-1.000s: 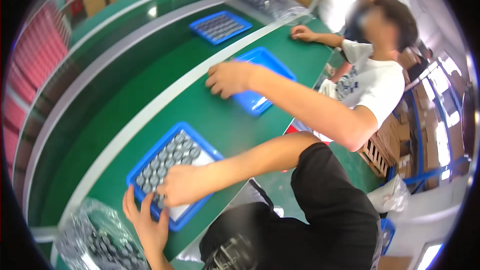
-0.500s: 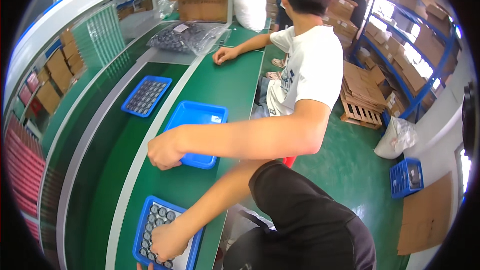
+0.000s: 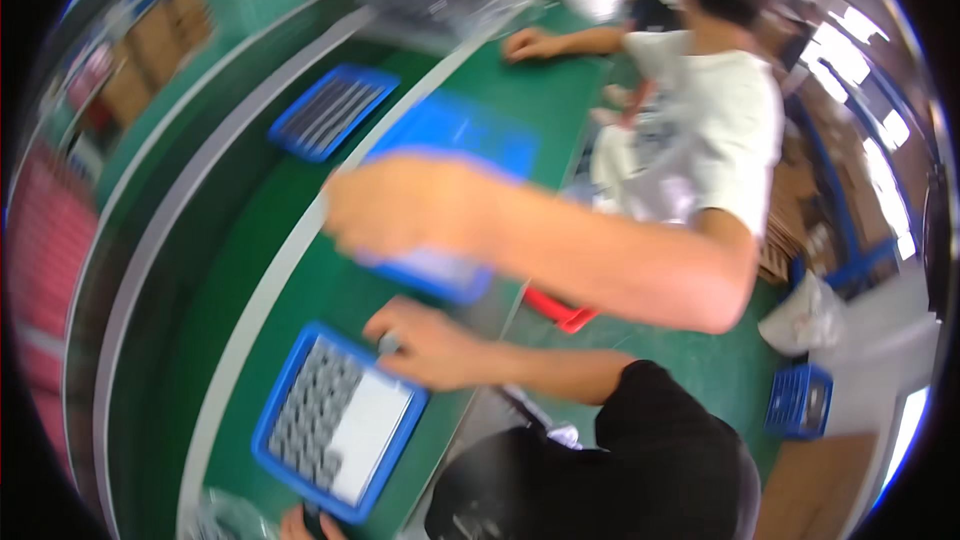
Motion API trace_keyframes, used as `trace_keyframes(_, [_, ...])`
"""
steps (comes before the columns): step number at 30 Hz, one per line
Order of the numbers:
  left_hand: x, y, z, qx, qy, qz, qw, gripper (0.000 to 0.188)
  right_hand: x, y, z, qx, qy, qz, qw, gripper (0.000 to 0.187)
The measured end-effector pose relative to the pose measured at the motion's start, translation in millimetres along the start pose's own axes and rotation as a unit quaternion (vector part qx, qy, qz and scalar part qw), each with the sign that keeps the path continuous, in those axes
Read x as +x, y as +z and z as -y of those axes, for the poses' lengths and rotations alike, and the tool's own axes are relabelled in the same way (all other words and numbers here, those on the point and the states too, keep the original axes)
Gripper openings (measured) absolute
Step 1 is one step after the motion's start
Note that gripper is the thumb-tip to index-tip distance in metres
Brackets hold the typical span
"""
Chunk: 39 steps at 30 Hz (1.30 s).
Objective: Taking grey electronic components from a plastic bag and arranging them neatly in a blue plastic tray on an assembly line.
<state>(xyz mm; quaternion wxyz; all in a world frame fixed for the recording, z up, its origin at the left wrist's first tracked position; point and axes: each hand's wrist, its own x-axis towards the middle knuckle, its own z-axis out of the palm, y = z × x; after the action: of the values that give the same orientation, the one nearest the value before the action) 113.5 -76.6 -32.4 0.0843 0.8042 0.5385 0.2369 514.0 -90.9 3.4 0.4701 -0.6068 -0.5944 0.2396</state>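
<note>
The blue tray [image 3: 264, 432] of grey parts [image 3: 308, 402] lies at the near end of the green bench [image 3: 300, 285]. It now shows whole, where half a second ago only its far part rose above the lower edge. A white sheet [image 3: 372, 428] covers its right half.

Your left hand [image 3: 303, 523] touches the tray's near corner as before. Only a sliver of it shows at the lower edge, so you cannot tell whether it grips or lies flat. Your right hand is out of view.

The hand [image 3: 425, 345] of the co-worker in black has shifted from the tray's near right side to its far right corner. Its fingers are curled and pinch something small that is too blurred to name.

Beyond it, the white-shirted co-worker's hand [image 3: 400, 205] is smeared by motion over the empty blue tray [image 3: 490, 145], and the forearm crosses the bench. A third blue tray [image 3: 330, 110] lies farther off on the left.
</note>
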Motion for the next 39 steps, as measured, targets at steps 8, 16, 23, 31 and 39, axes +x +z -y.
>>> trace_keyframes(8, [10, -3, -36, -0.032, 0.042, -0.026, 0.998, 0.027, -27, -19, -20, -0.218, -0.112, 0.019, 0.969, 0.024])
trace_keyframes(16, [-2, -11, -32, 0.013, 0.024, -0.021, 0.999, 0.031, -27, -20, -18, -0.214, -0.141, 0.089, 0.963, 0.028])
trace_keyframes(23, [7, -3, -31, 0.012, 0.052, -0.059, 0.997, 0.026, -25, -9, -27, -0.221, -0.129, 0.041, 0.966, 0.022])
trace_keyframes(31, [0, -2, -33, -0.006, 0.049, -0.099, 0.994, 0.026, -22, -13, -17, -0.214, -0.094, 0.059, 0.971, 0.018])
trace_keyframes(39, [55, 10, -108, -0.119, 0.202, -0.082, 0.969, 0.023, 2, -10, 24, -0.128, -0.129, 0.109, 0.977, 0.017])
